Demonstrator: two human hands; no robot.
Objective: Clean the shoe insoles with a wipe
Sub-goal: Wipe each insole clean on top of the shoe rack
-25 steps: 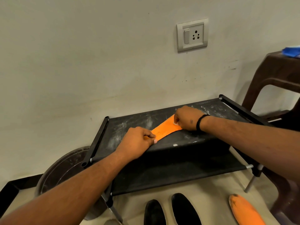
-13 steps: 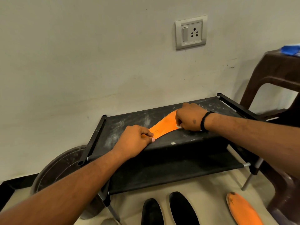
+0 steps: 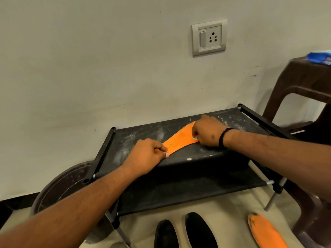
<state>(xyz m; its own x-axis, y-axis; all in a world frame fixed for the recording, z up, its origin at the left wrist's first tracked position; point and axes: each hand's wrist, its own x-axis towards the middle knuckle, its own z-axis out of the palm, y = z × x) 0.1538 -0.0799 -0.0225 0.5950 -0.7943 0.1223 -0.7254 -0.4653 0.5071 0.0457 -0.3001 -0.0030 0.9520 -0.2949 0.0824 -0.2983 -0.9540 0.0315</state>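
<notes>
An orange insole (image 3: 180, 139) lies flat on the dusty top shelf of a low black shoe rack (image 3: 143, 136) that stands against the wall. The person's left hand (image 3: 146, 157) is curled closed at the insole's near-left end, thumb and fingers pinching that end and pinning it to the fabric. The right hand (image 3: 208, 132) sits on the far-right end of the insole, closed into a loose fist around a small white wipe (image 3: 194, 138), of which only a scrap shows under the fingers, pressed onto the orange surface. A black band (image 3: 223, 137) circles the right wrist.

On the floor near the person, to the right, a second orange insole (image 3: 265, 231) lies well apart from the rack, and left of it are the toes of two black shoes (image 3: 186, 233) side by side. A round metal basin (image 3: 59, 190) sits left of the rack. A brown plastic stool (image 3: 304, 81) stands at far right with a blue packet (image 3: 320, 58) on top. A switch and socket plate (image 3: 209, 37) is set in the wall above.
</notes>
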